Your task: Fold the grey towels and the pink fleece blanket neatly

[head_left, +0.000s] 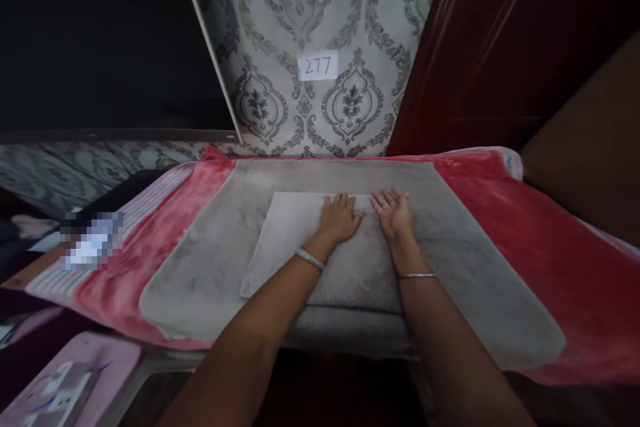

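1. Number "277": handwritten in dark bluish strokes, digits upright and in a single row. Carrier: one small white rectangular paper label [318, 65], flat against the grey patterned wallpaper [302, 27], between the black screen [110, 40] and the dark red glossy panel [480, 47]. Legible in full.
2. Small pale marks, two: on the lower frame [160, 135] of the black screen, one near its right corner, one farther left. Too small to read.
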Demonstrator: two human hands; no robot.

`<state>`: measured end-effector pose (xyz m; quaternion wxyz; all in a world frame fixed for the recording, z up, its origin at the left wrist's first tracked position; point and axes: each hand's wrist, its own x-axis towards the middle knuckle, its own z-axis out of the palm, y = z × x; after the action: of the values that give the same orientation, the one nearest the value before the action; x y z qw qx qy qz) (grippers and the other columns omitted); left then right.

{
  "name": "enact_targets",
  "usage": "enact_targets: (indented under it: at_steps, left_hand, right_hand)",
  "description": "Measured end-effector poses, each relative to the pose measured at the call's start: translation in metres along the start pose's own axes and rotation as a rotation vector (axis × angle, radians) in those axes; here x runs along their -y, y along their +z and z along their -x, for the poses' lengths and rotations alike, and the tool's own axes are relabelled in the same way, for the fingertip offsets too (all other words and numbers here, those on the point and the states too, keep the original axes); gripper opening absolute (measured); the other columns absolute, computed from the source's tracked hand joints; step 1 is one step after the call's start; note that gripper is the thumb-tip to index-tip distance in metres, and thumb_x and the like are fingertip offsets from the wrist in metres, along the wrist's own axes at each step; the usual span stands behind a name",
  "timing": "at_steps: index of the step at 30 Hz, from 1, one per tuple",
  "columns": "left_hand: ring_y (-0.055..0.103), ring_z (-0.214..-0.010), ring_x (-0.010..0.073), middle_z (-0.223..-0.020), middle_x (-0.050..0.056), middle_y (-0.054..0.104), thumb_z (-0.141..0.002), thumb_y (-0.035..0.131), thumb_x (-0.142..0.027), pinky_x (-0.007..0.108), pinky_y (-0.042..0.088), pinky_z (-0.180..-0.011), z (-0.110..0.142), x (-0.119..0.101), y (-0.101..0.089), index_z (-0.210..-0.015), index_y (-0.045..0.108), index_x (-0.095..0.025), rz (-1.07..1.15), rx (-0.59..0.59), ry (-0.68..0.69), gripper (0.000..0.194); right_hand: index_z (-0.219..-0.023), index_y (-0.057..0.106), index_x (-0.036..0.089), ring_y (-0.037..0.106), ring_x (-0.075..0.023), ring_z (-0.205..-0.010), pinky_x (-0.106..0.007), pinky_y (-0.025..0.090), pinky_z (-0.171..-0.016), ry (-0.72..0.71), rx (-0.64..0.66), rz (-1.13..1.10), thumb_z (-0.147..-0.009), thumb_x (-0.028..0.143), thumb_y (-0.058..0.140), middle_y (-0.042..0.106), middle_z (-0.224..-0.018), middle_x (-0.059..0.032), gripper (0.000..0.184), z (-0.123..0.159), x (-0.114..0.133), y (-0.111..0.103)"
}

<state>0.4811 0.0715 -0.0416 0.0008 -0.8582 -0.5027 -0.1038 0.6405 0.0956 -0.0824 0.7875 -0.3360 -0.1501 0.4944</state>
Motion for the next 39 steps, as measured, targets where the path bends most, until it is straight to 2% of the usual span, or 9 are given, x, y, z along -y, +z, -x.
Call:
enact_targets:
  at_steps: [5, 14, 19, 23, 26, 29, 32, 35, 39]
  left_hand:
    - [0.033, -0.152, 0.0295, -0.162, 0.015, 0.042, -0.104, 0.03, -0.056, 0.053, 0.022, -0.125, -0.002, 0.014, -0.007, -0.155, 0.044, -0.018, -0.006, 0.048, 0.007, 0.065]
    - [0.029, -0.154, 0.0274, -0.166, 0.013, 0.036, -0.105, 0.028, -0.049, 0.048, 0.023, -0.125, 0.037, 0.123, -0.044, -0.158, 0.038, -0.015, -0.022, 0.144, -0.344, 0.063]
    - [0.02, -0.157, 0.0319, -0.17, 0.017, 0.024, -0.106, 0.023, -0.043, 0.057, 0.019, -0.125, 0.057, 0.141, -0.059, -0.161, 0.028, -0.008, -0.052, 0.171, -0.418, 0.065]
    - [0.015, -0.157, 0.0421, -0.168, 0.027, 0.022, -0.105, 0.029, -0.045, 0.067, 0.015, -0.123, 0.059, 0.101, -0.077, -0.155, 0.034, 0.002, -0.097, 0.154, -0.391, 0.069]
    - [0.012, -0.16, 0.0301, -0.171, 0.018, 0.021, -0.105, 0.031, -0.042, 0.053, 0.01, -0.129, 0.07, 0.037, -0.076, -0.159, 0.034, -0.008, -0.09, 0.13, -0.222, 0.064]
    - [0.016, -0.159, 0.0282, -0.17, 0.014, 0.024, -0.104, 0.033, -0.038, 0.052, 0.012, -0.129, 0.092, -0.033, -0.054, -0.159, 0.036, -0.014, -0.039, 0.094, 0.094, 0.06]
    - [0.02, -0.158, 0.0314, -0.168, 0.018, 0.028, -0.103, 0.034, -0.037, 0.056, 0.015, -0.128, 0.111, -0.081, -0.022, -0.158, 0.037, -0.01, -0.013, 0.075, 0.254, 0.061]
    - [0.022, -0.157, 0.0352, -0.167, 0.022, 0.029, -0.103, 0.034, -0.038, 0.06, 0.014, -0.127, 0.118, -0.097, -0.003, -0.158, 0.037, -0.006, -0.034, 0.078, 0.267, 0.064]
    - [0.022, -0.157, 0.0361, -0.167, 0.023, 0.027, -0.103, 0.036, -0.043, 0.057, 0.016, -0.127, 0.121, -0.089, -0.004, -0.159, 0.035, -0.006, -0.059, 0.102, 0.26, 0.067]
  right_hand:
    - [-0.115, 0.055, 0.025, 0.067, -0.0207, -0.118, -0.051, 0.05, -0.108, 0.005, -0.001, 0.027, -0.107, 0.053, 0.026, 0.055, -0.142, -0.0125, 0.041, 0.003, 0.004, 0.003]
    - [-0.11, 0.057, 0.024, 0.066, -0.0205, -0.12, -0.049, 0.05, -0.109, 0.008, 0.02, 0.031, -0.108, 0.049, 0.023, 0.054, -0.143, -0.0134, 0.042, 0.004, 0.004, 0.006]
    - [-0.111, 0.057, 0.024, 0.062, -0.0204, -0.126, -0.047, 0.051, -0.107, 0.059, -0.001, -0.012, -0.107, 0.045, 0.026, 0.051, -0.147, -0.0127, 0.037, 0.016, 0.014, 0.017]
    - [-0.109, 0.057, 0.023, 0.062, -0.0205, -0.124, -0.043, 0.054, -0.104, 0.115, -0.011, -0.035, -0.107, 0.047, 0.025, 0.052, -0.146, -0.0124, 0.041, 0.02, 0.041, 0.023]
    - [-0.109, 0.059, 0.024, 0.064, -0.0212, -0.121, -0.045, 0.054, -0.103, 0.082, 0.002, 0.003, -0.106, 0.047, 0.026, 0.059, -0.135, -0.0106, 0.04, 0.029, 0.062, 0.015]
    - [-0.106, 0.06, 0.024, 0.063, -0.0216, -0.119, -0.047, 0.053, -0.105, -0.003, -0.014, 0.017, -0.105, 0.046, 0.029, 0.064, -0.124, -0.0097, 0.038, 0.052, 0.07, -0.005]
    - [-0.107, 0.062, 0.025, 0.063, -0.021, -0.119, -0.049, 0.05, -0.108, -0.082, -0.005, 0.013, -0.104, 0.05, 0.031, 0.066, -0.119, -0.008, 0.039, 0.083, 0.062, -0.027]
    - [-0.106, 0.063, 0.025, 0.064, -0.0198, -0.116, -0.048, 0.047, -0.112, -0.129, 0.032, 0.01, -0.104, 0.053, 0.035, 0.067, -0.116, -0.0069, 0.04, 0.108, 0.05, -0.042]
    - [-0.106, 0.064, 0.024, 0.066, -0.018, -0.111, -0.046, 0.045, -0.114, -0.163, 0.078, -0.006, -0.106, 0.051, 0.035, 0.068, -0.113, -0.0059, 0.04, 0.119, 0.044, -0.045]
